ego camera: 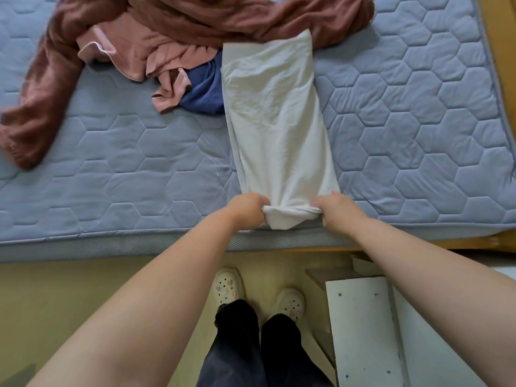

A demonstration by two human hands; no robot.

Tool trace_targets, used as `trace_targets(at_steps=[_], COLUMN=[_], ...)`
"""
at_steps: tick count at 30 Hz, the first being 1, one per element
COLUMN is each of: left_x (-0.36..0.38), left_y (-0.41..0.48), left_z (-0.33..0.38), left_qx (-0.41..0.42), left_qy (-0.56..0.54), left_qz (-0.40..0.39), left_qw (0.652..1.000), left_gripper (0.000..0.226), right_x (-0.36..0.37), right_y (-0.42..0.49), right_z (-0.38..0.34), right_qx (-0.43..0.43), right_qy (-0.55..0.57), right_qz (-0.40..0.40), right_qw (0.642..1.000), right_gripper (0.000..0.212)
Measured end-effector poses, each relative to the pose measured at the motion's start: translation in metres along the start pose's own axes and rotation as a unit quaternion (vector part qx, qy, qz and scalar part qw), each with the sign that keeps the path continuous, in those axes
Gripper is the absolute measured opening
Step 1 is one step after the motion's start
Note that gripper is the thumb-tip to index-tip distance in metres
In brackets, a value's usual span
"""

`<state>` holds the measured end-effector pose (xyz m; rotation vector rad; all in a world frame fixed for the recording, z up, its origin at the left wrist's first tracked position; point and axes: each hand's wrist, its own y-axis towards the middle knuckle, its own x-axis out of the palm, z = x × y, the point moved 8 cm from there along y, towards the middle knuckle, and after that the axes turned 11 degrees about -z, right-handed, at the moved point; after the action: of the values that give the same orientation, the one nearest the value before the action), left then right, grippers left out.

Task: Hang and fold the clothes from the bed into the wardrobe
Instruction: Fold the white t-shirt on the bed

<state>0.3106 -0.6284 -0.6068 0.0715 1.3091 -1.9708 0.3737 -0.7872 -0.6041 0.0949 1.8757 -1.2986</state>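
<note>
Blue quilted bed (117, 174) – left hand (247, 209) and right hand (336, 209) each pinch the white garment's (276, 121) near hem, mid-fold. Maroon sweater (50, 88), pink top (145, 60), navy item (205, 88) untouched – wardrobe not visible.

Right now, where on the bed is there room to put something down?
Two bare patches of mattress: one left of the white garment, below the maroon sweater; one to its right, up to the wooden bed frame. Crowded at the far side, where the sweater, pink garment and navy garment pile up.
</note>
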Motion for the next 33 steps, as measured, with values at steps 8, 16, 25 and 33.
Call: trace_targets(at_steps=[8, 16, 25, 33], left_x=[0.02, -0.075, 0.008, -0.01], left_y=[-0.023, -0.055, 0.019, 0.038], left_z=[-0.01, -0.012, -0.004, -0.025], left_qx=[-0.05, -0.002, 0.001, -0.024], left_qy=[-0.152, -0.18, 0.224, 0.123], left_qz=[-0.183, 0.376, 0.097, 0.15], left_qw=[0.97, 0.909, 0.97, 0.981], left_gripper=[0.018, 0.038, 0.061, 0.048], right_x=[0.0, -0.089, -0.011, -0.019], right_y=[-0.025, 0.008, 0.031, 0.035], right_z=[-0.024, -0.004, -0.02, 0.011], right_qx=[-0.012, 0.05, 0.004, 0.147], right_qy=[0.07, 0.207, 0.007, 0.203], right_qz=[-0.228, 0.199, 0.089, 0.198], right_qw=[0.971, 0.957, 0.996, 0.948], right_gripper=[0.019, 0.028, 0.053, 0.031])
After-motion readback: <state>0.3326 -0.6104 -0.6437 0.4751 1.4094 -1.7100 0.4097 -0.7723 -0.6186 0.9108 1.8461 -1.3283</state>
